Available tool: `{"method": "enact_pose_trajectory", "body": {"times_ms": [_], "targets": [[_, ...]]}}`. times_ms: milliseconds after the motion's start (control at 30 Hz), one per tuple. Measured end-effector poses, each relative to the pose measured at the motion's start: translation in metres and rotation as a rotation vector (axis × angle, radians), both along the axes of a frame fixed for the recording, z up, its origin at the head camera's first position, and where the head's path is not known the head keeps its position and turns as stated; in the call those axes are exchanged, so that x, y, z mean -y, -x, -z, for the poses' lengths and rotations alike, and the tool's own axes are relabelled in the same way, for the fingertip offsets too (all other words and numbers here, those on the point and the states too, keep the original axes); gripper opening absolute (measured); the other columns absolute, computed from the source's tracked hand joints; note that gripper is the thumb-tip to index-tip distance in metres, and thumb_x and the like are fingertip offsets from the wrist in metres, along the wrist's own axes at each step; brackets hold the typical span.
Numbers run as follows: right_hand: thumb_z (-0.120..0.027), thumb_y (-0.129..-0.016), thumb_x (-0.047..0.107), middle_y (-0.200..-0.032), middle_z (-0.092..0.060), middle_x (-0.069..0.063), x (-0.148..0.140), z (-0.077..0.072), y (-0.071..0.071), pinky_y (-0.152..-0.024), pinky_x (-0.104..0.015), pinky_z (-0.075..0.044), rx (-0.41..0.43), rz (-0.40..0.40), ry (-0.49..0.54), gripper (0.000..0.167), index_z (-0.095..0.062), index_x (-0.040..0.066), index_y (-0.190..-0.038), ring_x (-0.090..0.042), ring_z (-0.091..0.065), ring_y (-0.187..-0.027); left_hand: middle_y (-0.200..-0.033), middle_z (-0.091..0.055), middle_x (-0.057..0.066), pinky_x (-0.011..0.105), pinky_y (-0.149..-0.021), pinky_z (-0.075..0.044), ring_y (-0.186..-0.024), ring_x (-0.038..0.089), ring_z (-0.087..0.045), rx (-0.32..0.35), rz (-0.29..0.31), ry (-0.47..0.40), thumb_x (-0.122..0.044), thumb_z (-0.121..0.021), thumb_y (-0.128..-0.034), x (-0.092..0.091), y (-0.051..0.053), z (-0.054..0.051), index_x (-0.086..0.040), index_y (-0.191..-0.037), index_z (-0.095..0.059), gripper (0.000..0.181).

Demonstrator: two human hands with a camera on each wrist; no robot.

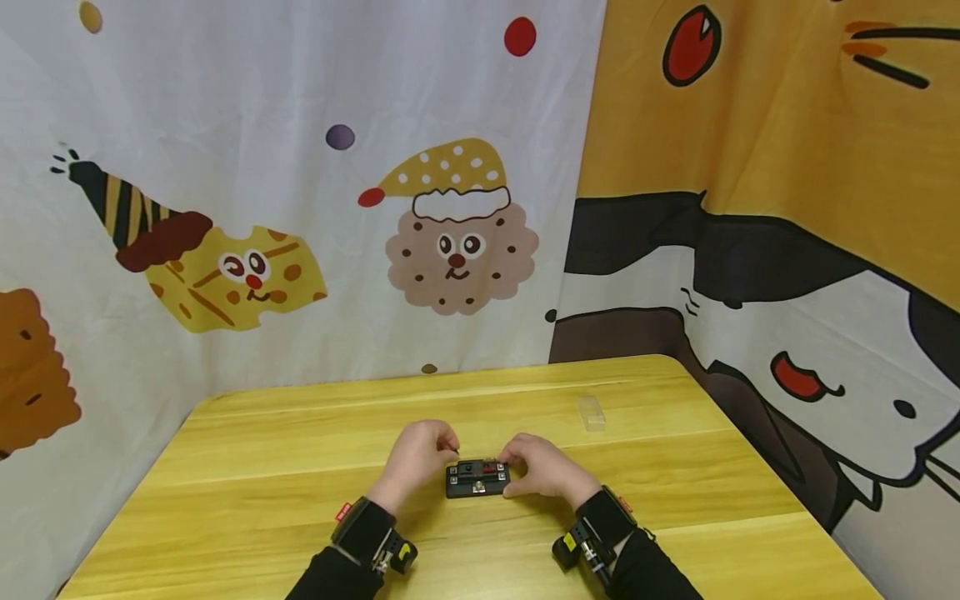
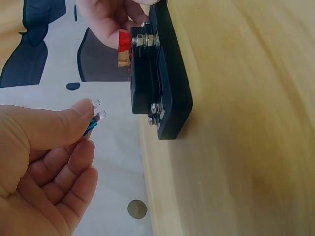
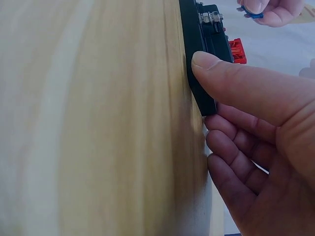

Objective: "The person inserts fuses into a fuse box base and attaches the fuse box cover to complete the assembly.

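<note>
Nearest are two black sleeves (image 1: 333, 575), each ending at a black wristband (image 1: 365, 531) that carries a small camera (image 1: 403, 557). Beyond them, the left hand (image 1: 416, 454) pinches a blue fuse (image 2: 90, 126) between thumb and index finger, its two prongs pointing toward the block (image 1: 477, 490) yet apart from it; the other fingers curl loosely beneath. The block, black and fitted with metal bolts (image 2: 145, 40), lies flat on the wooden table (image 1: 262, 500), between the two hands. The right hand (image 1: 547, 468) grips its right end, thumb pressed on the near edge and fingers at the far side. A red fuse (image 2: 124, 42) stands on top of the block, toward that right end. Farther back and to the right, well apart from both hands, a clear case (image 1: 592, 414) lies on the table. Behind the table hang printed cloths: a white one (image 1: 262, 83) with a cheese and a cookie in hats, and an orange one (image 1: 787, 125) with cartoon animals.
</note>
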State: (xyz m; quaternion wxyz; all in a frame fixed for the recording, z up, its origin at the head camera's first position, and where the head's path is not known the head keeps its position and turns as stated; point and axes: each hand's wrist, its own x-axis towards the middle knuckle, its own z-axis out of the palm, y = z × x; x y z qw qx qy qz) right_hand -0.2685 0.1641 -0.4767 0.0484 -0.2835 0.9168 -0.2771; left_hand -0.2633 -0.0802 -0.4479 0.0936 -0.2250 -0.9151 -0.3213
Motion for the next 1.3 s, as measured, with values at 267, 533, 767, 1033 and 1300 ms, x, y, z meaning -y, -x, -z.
{"method": "enact_pose_trajectory", "body": {"times_ms": [267, 533, 767, 1033, 1300], "targets": [[-0.088, -0.074, 0.021, -0.103, -0.061, 0.001, 0.000, 0.002, 0.001, -0.090, -0.041, -0.048, -0.007, 0.002, 0.004, 0.039, -0.069, 0.011, -0.106, -0.020, -0.060, -0.096, -0.067, -0.058, -0.008, 0.026, -0.060, -0.045, -0.061, 0.007, -0.051, 0.007, -0.010, -0.002, -0.001, -0.082, -0.0767, -0.009, 0.000, 0.003, -0.011, -0.074, -0.067, 0.018], [-0.088, -0.074, 0.021, -0.103, -0.061, 0.000, -0.002, 0.002, 0.000, -0.089, -0.040, -0.048, -0.016, -0.013, 0.009, 0.040, -0.069, 0.008, -0.106, -0.020, -0.060, -0.095, -0.067, -0.058, -0.008, 0.028, -0.060, -0.045, -0.062, 0.008, -0.052, -0.005, -0.010, 0.014, -0.002, -0.082, -0.0774, -0.013, 0.001, 0.006, -0.012, -0.075, -0.066, 0.019], [-0.088, -0.074, 0.021, -0.104, -0.061, 0.001, -0.002, 0.000, 0.000, -0.088, -0.039, -0.049, -0.018, -0.023, 0.018, 0.040, -0.069, 0.008, -0.106, -0.020, -0.060, -0.095, -0.067, -0.058, -0.009, 0.028, -0.060, -0.046, -0.062, 0.007, -0.053, 0.012, -0.031, 0.037, -0.004, -0.082, -0.0775, -0.016, 0.002, 0.008, -0.014, -0.075, -0.066, 0.019], [-0.089, -0.073, 0.019, -0.104, -0.061, 0.000, -0.002, 0.002, 0.001, -0.088, -0.039, -0.048, -0.029, -0.029, 0.029, 0.039, -0.069, 0.007, -0.105, -0.019, -0.059, -0.094, -0.070, -0.059, -0.007, 0.029, -0.062, -0.046, -0.064, 0.009, -0.053, -0.033, -0.014, 0.103, -0.002, -0.082, -0.0766, -0.020, 0.003, 0.011, -0.013, -0.076, -0.067, 0.019], [-0.088, -0.073, 0.021, -0.104, -0.060, 0.002, -0.003, 0.004, 0.003, -0.089, -0.038, -0.048, -0.039, -0.019, 0.017, 0.039, -0.069, 0.010, -0.106, -0.018, -0.059, -0.095, -0.070, -0.059, -0.006, 0.030, -0.063, -0.048, -0.066, 0.011, -0.055, -0.094, 0.002, 0.182, -0.003, -0.084, -0.0748, -0.023, 0.003, 0.011, -0.012, -0.075, -0.067, 0.019]]}}
